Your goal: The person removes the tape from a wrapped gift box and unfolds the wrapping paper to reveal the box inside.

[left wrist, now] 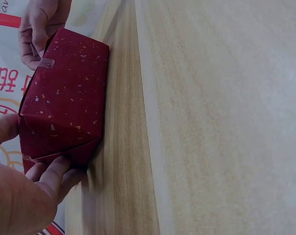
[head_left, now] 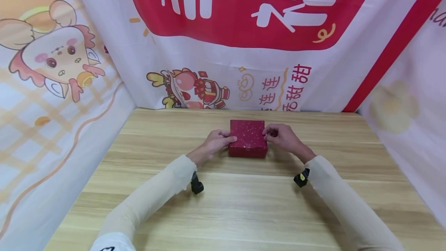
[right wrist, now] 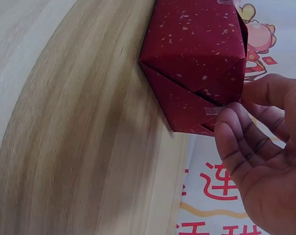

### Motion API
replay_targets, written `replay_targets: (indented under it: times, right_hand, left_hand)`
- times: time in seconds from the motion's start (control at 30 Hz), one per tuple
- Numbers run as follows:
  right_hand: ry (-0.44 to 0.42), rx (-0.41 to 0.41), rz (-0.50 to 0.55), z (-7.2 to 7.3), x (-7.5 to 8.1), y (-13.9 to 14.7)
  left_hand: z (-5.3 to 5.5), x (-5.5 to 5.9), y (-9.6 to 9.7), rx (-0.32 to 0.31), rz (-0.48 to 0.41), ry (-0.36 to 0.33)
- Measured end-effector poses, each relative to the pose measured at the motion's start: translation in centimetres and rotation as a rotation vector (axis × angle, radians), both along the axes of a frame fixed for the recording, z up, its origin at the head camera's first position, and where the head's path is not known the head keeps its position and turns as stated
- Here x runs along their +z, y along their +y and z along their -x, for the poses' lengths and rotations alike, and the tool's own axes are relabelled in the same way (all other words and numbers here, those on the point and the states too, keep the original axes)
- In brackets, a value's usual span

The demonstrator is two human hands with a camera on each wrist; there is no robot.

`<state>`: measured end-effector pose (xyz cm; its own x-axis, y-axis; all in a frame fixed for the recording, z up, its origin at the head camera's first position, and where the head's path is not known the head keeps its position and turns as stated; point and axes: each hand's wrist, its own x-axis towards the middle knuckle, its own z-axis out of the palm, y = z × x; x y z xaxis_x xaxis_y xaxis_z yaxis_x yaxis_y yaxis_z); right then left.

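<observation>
A gift box (head_left: 248,134) wrapped in dark red paper with light flecks sits on the wooden table near its back edge. My left hand (head_left: 220,141) grips its left end, the thumb over the top edge and the fingers (left wrist: 54,174) against the folded end flap. At the opposite end, my right hand (head_left: 280,136) pinches the box's edge between thumb and curled fingers. In the right wrist view those fingertips (right wrist: 228,117) lie right at a strip of clear tape (right wrist: 214,111) on the folded end. Another piece of tape (left wrist: 46,62) shows on the box in the left wrist view.
The wooden table (head_left: 240,204) reaches back to a printed white and red cloth (head_left: 209,45) hanging behind it. More printed cloth hangs along the left and right sides. A small black camera (head_left: 197,186) is strapped at the left wrist, another camera (head_left: 301,178) at the right.
</observation>
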<state>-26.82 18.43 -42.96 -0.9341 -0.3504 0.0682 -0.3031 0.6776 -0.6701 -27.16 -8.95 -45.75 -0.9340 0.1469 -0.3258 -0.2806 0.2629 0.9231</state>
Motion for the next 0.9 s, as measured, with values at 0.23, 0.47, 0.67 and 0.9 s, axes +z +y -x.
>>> replay_targets:
  times: [0.23,0.47,0.67,0.9]
  right_hand:
    - [0.025,0.027,0.012,-0.04,-0.13,0.18]
    - [-0.024,0.021,0.016,0.07,-0.14,0.58]
    - [-0.027,0.017,0.017,0.13,0.02,0.53]
    - [-0.051,0.031,0.045,0.38,-0.30,0.66]
  left_hand:
    - [0.09,-0.09,0.04,-0.005,-0.010,0.006]
    - [-0.01,0.01,0.04,-0.017,-0.008,0.016]
    - [-0.07,0.22,-0.04,-0.026,0.000,0.009]
    - [-0.02,0.31,-0.08,-0.025,0.004,-0.013]
